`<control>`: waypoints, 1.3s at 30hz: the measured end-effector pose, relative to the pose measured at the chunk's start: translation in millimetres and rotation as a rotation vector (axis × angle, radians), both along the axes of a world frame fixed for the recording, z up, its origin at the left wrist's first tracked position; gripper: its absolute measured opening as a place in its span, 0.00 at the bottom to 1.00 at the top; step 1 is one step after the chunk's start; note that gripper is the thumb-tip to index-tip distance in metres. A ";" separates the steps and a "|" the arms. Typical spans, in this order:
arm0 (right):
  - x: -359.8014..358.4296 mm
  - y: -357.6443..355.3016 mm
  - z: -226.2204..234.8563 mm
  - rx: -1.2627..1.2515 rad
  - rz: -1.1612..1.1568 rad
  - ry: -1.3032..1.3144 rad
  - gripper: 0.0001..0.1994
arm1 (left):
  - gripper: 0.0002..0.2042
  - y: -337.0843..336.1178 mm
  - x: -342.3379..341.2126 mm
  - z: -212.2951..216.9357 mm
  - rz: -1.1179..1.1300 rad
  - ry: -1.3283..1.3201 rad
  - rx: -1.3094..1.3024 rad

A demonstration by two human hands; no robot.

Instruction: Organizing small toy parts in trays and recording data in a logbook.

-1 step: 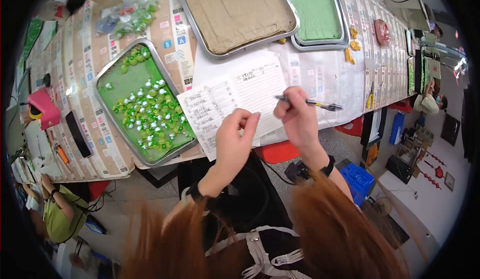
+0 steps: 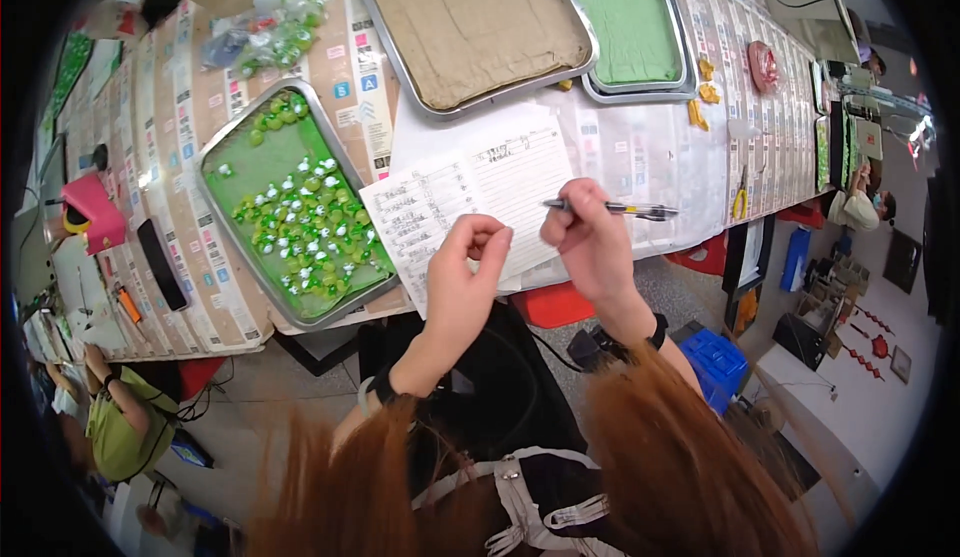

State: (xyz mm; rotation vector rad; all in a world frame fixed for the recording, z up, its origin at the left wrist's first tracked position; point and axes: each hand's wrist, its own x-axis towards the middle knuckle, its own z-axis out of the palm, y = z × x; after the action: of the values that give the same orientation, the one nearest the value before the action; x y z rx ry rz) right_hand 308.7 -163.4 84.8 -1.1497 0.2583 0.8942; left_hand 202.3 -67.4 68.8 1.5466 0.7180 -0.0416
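Note:
An open notebook [image 2: 522, 179] lies in front of me with handwriting on its left page and at the top of its right page. My left hand [image 2: 468, 275] hovers over its lower edge, fingers curled in toward the thumb, with nothing visible in them. Above the right page, my right hand [image 2: 592, 247] grips a pen [image 2: 640, 211], held crosswise with the dark tip pointing left. Left of the notebook is a metal tray [image 2: 212, 185] with a green lining. Many small green and white bead-like pieces [image 2: 305, 212] are spread in it.
A brown-lined tray [image 2: 480, 27] and a green-lined tray [image 2: 630, 17] stand beyond the notebook. A phone [image 2: 162, 265], a pink object [image 2: 95, 209] and bagged pieces [image 2: 280, 37] are at left. Yellow-handled pliers [image 2: 740, 202] lie at right. Other people sit at both sides.
My right hand and the pen have shifted slightly left and down. The tray and notebook appear a little further right in the picture. Both hands keep their grip shapes.

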 end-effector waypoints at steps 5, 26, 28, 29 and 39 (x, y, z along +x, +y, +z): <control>-28.9 14.6 54.7 0.155 0.138 -0.009 0.05 | 0.11 25.1 -26.3 67.0 0.292 -0.206 -0.725; -65.6 24.6 154.7 0.159 0.547 -0.621 0.05 | 0.07 24.4 -84.1 164.9 0.348 -0.377 -0.344; -67.6 24.3 158.1 0.162 0.540 -0.575 0.05 | 0.07 23.1 -87.0 166.0 0.364 -0.387 -0.341; -67.6 24.0 157.2 0.203 0.526 -0.522 0.06 | 0.07 22.7 -88.5 166.6 0.373 -0.398 -0.382; -74.3 22.2 159.9 0.189 0.539 -0.649 0.07 | 0.08 20.8 -91.7 172.7 0.391 -0.439 -0.396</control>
State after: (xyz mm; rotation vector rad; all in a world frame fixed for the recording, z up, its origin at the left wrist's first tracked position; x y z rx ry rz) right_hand 234.4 -141.2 244.8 -1.2885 -0.6808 0.9295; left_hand 110.6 -46.6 241.6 0.9708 0.6030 0.4127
